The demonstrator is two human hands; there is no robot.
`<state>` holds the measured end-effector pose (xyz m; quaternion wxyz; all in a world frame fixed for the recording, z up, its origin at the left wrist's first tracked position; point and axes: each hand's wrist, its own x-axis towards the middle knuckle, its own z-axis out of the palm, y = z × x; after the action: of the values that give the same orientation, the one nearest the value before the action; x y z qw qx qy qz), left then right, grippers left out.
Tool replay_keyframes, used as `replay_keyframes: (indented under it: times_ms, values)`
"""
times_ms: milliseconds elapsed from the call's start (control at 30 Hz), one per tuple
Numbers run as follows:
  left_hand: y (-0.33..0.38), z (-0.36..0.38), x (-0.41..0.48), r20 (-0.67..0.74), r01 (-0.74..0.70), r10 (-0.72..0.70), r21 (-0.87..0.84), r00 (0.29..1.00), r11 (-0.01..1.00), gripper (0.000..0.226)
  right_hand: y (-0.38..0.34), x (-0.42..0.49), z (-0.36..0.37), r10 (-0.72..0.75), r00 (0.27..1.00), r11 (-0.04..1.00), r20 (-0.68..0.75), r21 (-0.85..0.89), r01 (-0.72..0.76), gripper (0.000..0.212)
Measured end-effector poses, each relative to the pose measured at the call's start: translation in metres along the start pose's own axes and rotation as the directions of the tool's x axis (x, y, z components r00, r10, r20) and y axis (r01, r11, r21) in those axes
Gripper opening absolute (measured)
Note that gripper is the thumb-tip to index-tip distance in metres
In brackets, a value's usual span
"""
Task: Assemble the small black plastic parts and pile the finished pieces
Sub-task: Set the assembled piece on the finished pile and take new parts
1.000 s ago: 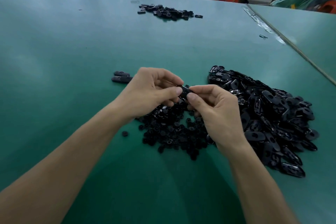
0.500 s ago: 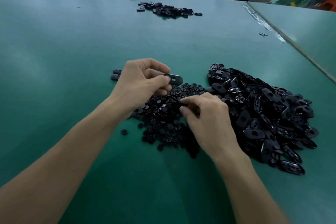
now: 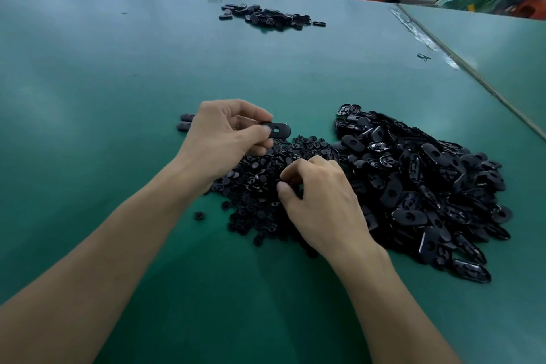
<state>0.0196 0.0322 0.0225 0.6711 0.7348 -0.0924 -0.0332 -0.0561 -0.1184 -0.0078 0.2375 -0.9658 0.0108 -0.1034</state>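
Green table (image 3: 88, 74). Two finished pieces (image 3: 186, 122), left, partly hidden behind the left hand: the only output close by, so the task seems barely begun. Left hand (image 3: 224, 139): thumb and fingers pinching one oval plate (image 3: 277, 130), held above the table. Round small parts (image 3: 257, 183), centre heap. Right hand (image 3: 319, 201): fingertips curled, pressed into that heap; grasp cannot be told. Oval plates (image 3: 428, 186), large unassembled heap, right. Far pile (image 3: 271, 16), status uncertain.

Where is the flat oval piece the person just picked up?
The oval piece is pinched in the left hand, held above the green table, just beyond the heap of small round parts.
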Motion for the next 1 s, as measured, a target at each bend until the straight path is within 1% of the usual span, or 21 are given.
replay_keyframes:
  times_ms: [100,267,367,467,567,700,767,867,933,1000]
  values:
    - [-0.001,0.001,0.001,0.005,0.008,-0.008,0.001,1.000,1.000,0.012,-0.003,0.000,0.001,-0.005,1.000,1.000,0.002,-0.019,0.005,0.024]
    - [-0.001,0.002,0.000,0.014,0.017,-0.017,-0.036,1.000,0.999,0.012,-0.005,0.002,0.004,-0.015,1.000,1.000,0.003,0.019,0.015,0.018]
    - [-0.001,0.000,0.001,0.006,0.025,-0.024,-0.030,1.000,0.999,0.011,-0.003,0.002,0.005,-0.035,0.999,0.998,-0.031,0.057,0.036,0.017]
    - [-0.002,-0.001,0.001,0.007,0.033,-0.033,0.000,0.999,0.999,0.011,-0.001,0.001,0.005,-0.029,0.994,0.985,-0.102,0.167,0.046,0.015]
    - [-0.004,-0.001,0.001,0.022,0.053,-0.054,0.040,0.998,0.998,0.013,0.002,-0.001,0.003,-0.003,0.976,0.952,-0.219,0.298,0.070,0.011]
    - [-0.005,0.002,-0.002,0.069,0.063,-0.067,0.061,0.995,0.996,0.015,0.006,-0.001,-0.004,0.087,0.948,0.900,-0.306,0.433,0.057,0.012]
    - [-0.005,0.004,-0.004,0.097,0.074,-0.080,0.056,0.992,0.996,0.015,0.008,0.000,-0.007,0.127,0.944,0.860,-0.306,0.507,0.049,0.013]
    - [-0.004,0.007,-0.005,0.143,0.090,-0.095,0.039,0.985,0.995,0.015,0.010,0.001,-0.010,0.137,0.954,0.807,-0.267,0.589,0.049,0.018]
    - [-0.003,0.008,-0.006,0.164,0.100,-0.103,0.023,0.981,0.995,0.015,0.010,0.000,-0.011,0.136,0.958,0.793,-0.252,0.607,0.047,0.019]
    - [-0.002,0.008,-0.006,0.176,0.099,-0.103,0.027,0.979,0.995,0.014,0.010,0.000,-0.012,0.131,0.957,0.806,-0.259,0.589,0.049,0.017]
